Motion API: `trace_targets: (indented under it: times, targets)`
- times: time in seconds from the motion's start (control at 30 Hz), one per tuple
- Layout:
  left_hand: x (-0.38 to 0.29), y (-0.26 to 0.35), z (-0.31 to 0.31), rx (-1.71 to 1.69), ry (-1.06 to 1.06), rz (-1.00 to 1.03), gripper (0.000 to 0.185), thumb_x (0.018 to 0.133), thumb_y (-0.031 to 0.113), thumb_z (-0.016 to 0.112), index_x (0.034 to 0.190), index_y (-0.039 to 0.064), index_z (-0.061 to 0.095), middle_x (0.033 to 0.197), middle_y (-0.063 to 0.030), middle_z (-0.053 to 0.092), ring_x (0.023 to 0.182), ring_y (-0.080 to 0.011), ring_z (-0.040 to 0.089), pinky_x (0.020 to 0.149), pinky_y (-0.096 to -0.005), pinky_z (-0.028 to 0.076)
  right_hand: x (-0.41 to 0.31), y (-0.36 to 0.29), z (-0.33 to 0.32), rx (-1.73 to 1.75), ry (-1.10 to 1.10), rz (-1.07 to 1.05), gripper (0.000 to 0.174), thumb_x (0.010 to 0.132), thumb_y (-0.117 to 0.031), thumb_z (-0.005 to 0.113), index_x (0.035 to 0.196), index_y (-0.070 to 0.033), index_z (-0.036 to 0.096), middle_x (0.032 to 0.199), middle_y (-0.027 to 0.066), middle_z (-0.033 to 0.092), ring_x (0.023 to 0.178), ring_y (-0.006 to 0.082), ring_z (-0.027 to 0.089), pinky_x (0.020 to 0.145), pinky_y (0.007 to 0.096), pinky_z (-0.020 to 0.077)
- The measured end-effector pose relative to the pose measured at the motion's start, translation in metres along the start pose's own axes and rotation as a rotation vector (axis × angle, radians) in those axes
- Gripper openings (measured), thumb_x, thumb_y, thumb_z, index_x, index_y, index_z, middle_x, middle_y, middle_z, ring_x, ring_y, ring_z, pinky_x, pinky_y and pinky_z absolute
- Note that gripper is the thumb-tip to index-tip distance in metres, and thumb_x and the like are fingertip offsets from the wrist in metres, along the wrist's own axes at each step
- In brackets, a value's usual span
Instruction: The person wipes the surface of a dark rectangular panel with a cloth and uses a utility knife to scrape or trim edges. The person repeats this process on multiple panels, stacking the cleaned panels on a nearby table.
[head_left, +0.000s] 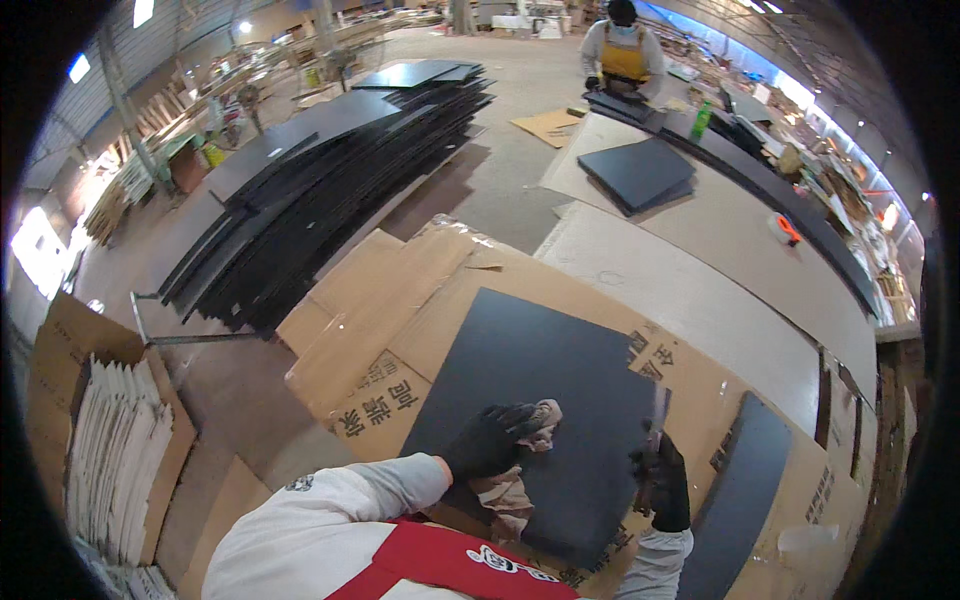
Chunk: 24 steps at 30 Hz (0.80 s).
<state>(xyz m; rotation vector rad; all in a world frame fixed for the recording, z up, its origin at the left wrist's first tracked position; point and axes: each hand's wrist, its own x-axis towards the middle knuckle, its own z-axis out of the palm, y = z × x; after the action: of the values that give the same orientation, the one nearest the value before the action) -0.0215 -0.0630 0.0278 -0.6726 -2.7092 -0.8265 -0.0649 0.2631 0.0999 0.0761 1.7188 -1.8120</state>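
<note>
A dark flat panel (532, 390) lies on printed cardboard (450, 300) in front of me. My left hand (487, 442), in a black glove, is closed on a crumpled light cloth (545, 425) over the panel; part of the cloth hangs below the hand, towards my red apron. At the panel's right edge is my right hand (660, 472), also black-gloved, with its fingers around a thin, blurred tool whose kind I cannot tell. A narrow dark panel (739, 495) lies to the right of that hand.
Dark boards (337, 180) are stacked beyond the table at left. A carton (165, 480) of upright white sheets stands at lower left. Smaller dark panels (637, 172), an orange-and-white object (785, 229) and a green bottle (701, 121) rest farther off, near a masked co-worker (622, 52).
</note>
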Motion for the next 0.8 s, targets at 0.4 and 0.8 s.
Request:
trace_targets:
  times: [0.4,0.8]
  targets:
    - [-0.001,0.001,-0.003,0.013,0.061,0.028,0.070,0.074,0.013,0.072,0.140,0.013,0.049,0.134,-0.0161,0.054,0.120,-0.0354,0.054,0.102,-0.0451,0.043,-0.014,0.010,0.049,0.330,0.161,-0.268,0.043,0.095,-0.016,0.060,0.135,-0.005,0.049,0.083,-0.0024,0.058,0.066,0.0069,0.052,0.053,0.0194,0.0409]
    - [-0.004,-0.009,0.005,0.022,0.015,0.027,0.058,0.081,0.022,0.069,0.136,0.011,0.052,0.135,-0.0160,0.054,0.121,-0.0349,0.054,0.104,-0.0456,0.040,-0.035,0.058,0.076,0.307,0.360,-0.135,0.028,0.093,-0.018,0.065,0.115,-0.004,0.058,0.088,0.0038,0.064,0.068,0.0085,0.058,0.055,0.0227,0.0442]
